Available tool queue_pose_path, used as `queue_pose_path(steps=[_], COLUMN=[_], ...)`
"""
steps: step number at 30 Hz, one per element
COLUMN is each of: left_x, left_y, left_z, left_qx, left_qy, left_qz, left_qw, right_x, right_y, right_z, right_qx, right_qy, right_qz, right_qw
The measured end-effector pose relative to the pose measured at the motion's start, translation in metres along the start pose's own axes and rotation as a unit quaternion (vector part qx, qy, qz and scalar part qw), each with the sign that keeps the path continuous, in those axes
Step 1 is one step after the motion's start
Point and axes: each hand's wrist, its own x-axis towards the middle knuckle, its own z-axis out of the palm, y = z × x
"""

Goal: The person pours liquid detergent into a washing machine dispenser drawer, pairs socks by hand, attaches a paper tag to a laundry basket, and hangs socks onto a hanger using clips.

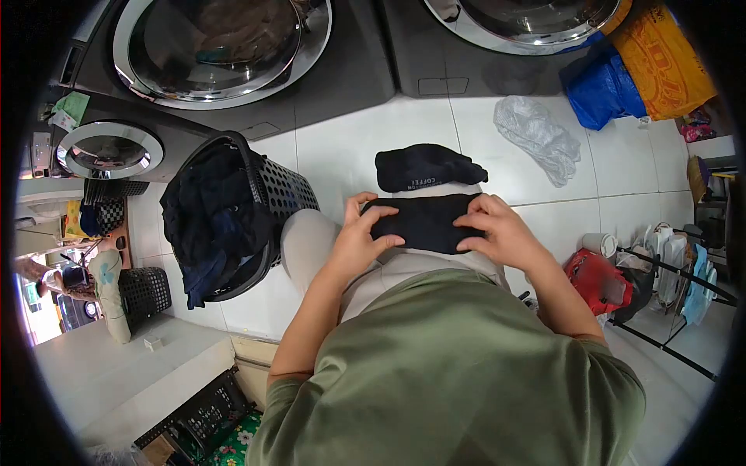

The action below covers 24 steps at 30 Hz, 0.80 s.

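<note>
A black folded cloth (423, 224) lies across my lap. My left hand (364, 233) pinches its left end, thumb below and fingers above. At the opposite end, my right hand (493, 229) grips the cloth the same way. Just beyond it rests another folded black garment (430, 166) with small pale lettering that reads "COFFEE", close to my knees. To the left stands a dark laundry basket (284, 186) with holes in its side, heaped with dark clothes (214, 210).
Front-loading machines (342, 78) line the far side. A crumpled clear plastic bag (536, 136) lies on the white tiled floor (334, 147). Blue (602, 85) and orange bags (660, 58) sit at the upper right. A black rack (676, 307) and red bag (594, 279) stand at right.
</note>
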Motion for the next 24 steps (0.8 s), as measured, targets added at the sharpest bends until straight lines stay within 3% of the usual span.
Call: queue_pose_path(steps=[1, 3, 5, 8, 9, 11, 12, 15, 18, 21, 22, 24], left_x=[-0.003, -0.001, 0.000, 0.009, 0.012, 0.017, 0.019, 0.022, 0.015, 0.014, 0.012, 0.026], left_y=[0.007, 0.004, 0.004, 0.004, 0.011, 0.029, 0.025, 0.024, 0.013, -0.028, -0.031, -0.045], left_z=[-0.001, -0.003, -0.007, -0.008, -0.008, -0.007, -0.006, 0.003, 0.004, 0.011, 0.012, 0.008], left_qx=[0.070, 0.077, 0.062, -0.066, -0.193, -0.433, -0.463, -0.463, -0.392, -0.212, -0.218, -0.362], left_qy=[-0.008, 0.007, 0.028, 0.129, 0.124, 0.106, 0.087, 0.151, 0.099, -0.062, -0.060, 0.044], left_qz=[0.004, -0.038, -0.033, 0.025, -0.036, -0.154, -0.170, -0.141, -0.124, -0.275, -0.329, -0.372], left_qw=[0.997, 0.996, 0.997, 0.989, 0.973, 0.882, 0.865, 0.862, 0.906, 0.936, 0.917, 0.854], right_x=[-0.002, -0.004, -0.006, 0.003, 0.006, 0.009, 0.013, 0.015, 0.008, -0.001, -0.001, 0.012], right_y=[0.005, 0.017, 0.021, 0.023, 0.024, 0.024, 0.018, 0.014, 0.015, 0.048, 0.047, 0.063], right_z=[0.006, 0.013, 0.015, 0.011, 0.009, 0.004, 0.005, -0.001, -0.013, -0.011, -0.009, -0.010], right_qx=[0.014, 0.038, 0.191, 0.475, 0.484, 0.501, 0.480, 0.436, 0.378, 0.060, -0.001, 0.094], right_qy=[0.001, 0.000, 0.058, 0.151, 0.155, 0.162, 0.176, 0.164, 0.122, -0.023, 0.028, 0.129], right_qz=[0.015, 0.041, 0.090, 0.205, 0.213, 0.229, 0.231, 0.203, 0.192, 0.250, 0.240, 0.229], right_qw=[1.000, 0.998, 0.976, 0.842, 0.834, 0.819, 0.828, 0.861, 0.897, 0.966, 0.970, 0.960])
